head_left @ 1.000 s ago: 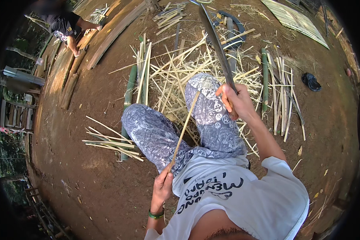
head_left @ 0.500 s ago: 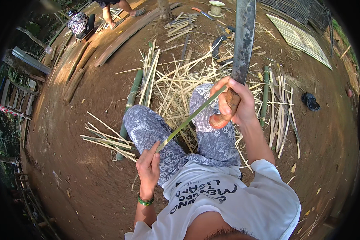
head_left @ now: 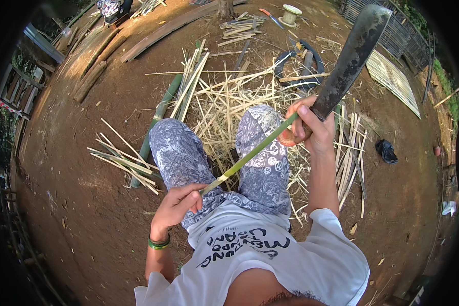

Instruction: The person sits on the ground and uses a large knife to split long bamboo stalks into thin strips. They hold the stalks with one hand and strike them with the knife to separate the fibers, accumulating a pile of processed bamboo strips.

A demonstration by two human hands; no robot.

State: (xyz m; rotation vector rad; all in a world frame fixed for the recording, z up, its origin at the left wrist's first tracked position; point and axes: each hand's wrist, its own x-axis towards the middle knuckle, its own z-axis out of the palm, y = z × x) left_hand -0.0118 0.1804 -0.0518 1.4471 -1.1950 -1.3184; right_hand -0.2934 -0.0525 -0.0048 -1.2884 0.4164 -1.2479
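A green bamboo strip (head_left: 262,145) slants across my lap, with a pale band near its lower end. My left hand (head_left: 177,205) is closed on that lower end, above my left thigh. My right hand (head_left: 316,127) is wrapped round the wooden handle of a machete (head_left: 353,58), and its thumb and fingers also pinch the strip's upper end. The machete's dark, broad blade points up and to the far right, clear of the strip. Part of the handle is hidden by my fingers.
Split bamboo strips (head_left: 224,104) lie scattered beyond my knees. Green bamboo poles (head_left: 160,109) and strip piles (head_left: 351,153) flank me. A black ring (head_left: 319,64), a knife (head_left: 271,18), a spool-shaped stand (head_left: 289,15), logs (head_left: 91,81) and a black plastic bag (head_left: 386,151) lie farther out.
The machete blade has tilted from nearly upright toward the right. The strip has rolled to show more of its green face. My left hand has shifted slightly left; both hands keep their hold.
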